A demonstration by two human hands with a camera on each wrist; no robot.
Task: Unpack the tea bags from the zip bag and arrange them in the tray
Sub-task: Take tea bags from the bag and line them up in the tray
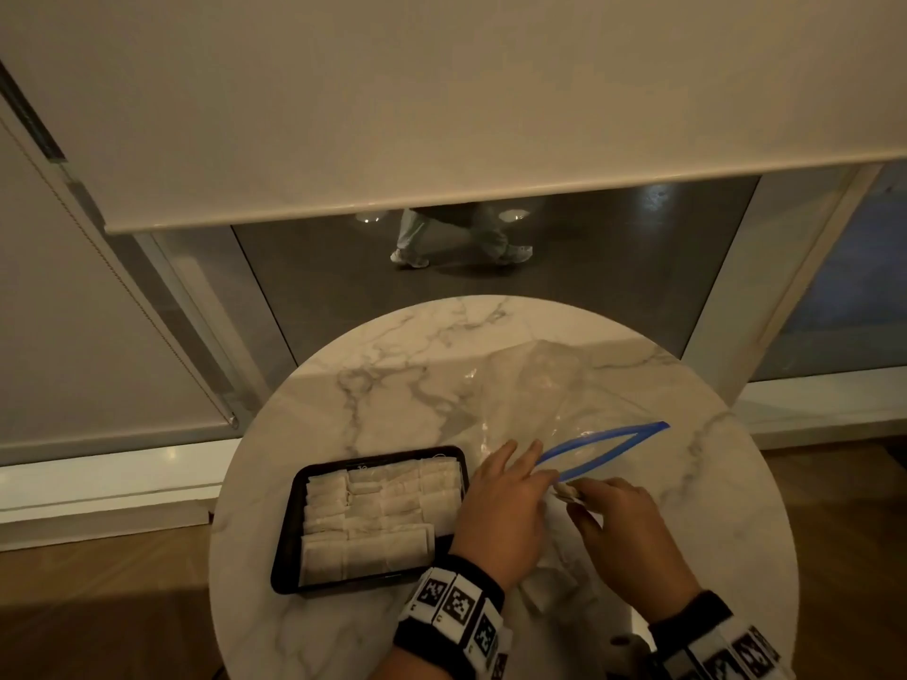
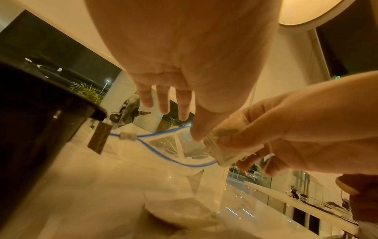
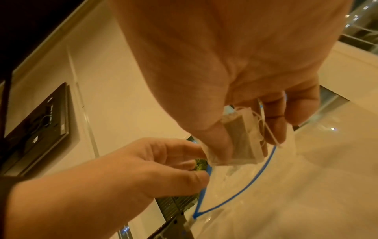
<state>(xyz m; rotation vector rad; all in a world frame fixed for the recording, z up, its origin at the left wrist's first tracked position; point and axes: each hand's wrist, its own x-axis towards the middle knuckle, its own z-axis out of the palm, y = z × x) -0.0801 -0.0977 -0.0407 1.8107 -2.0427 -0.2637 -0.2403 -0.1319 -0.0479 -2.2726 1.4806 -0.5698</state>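
A clear zip bag (image 1: 540,395) with a blue zip rim (image 1: 603,444) lies open on the round marble table (image 1: 392,375). My left hand (image 1: 535,463) pinches the near end of that rim (image 3: 204,190) between thumb and finger. My right hand (image 1: 574,498) pinches a tea bag (image 3: 239,139) with string and tag just outside the bag's mouth (image 2: 174,145). The black tray (image 1: 287,532) sits to the left of my left hand, packed with rows of several tea bags (image 1: 373,517).
A pale tea bag (image 1: 545,586) lies loose on the table between my wrists. The table's edge curves close on the right and at the front. Behind the table is a glass wall with a lowered blind (image 1: 441,115); a person's legs (image 1: 456,238) pass outside.
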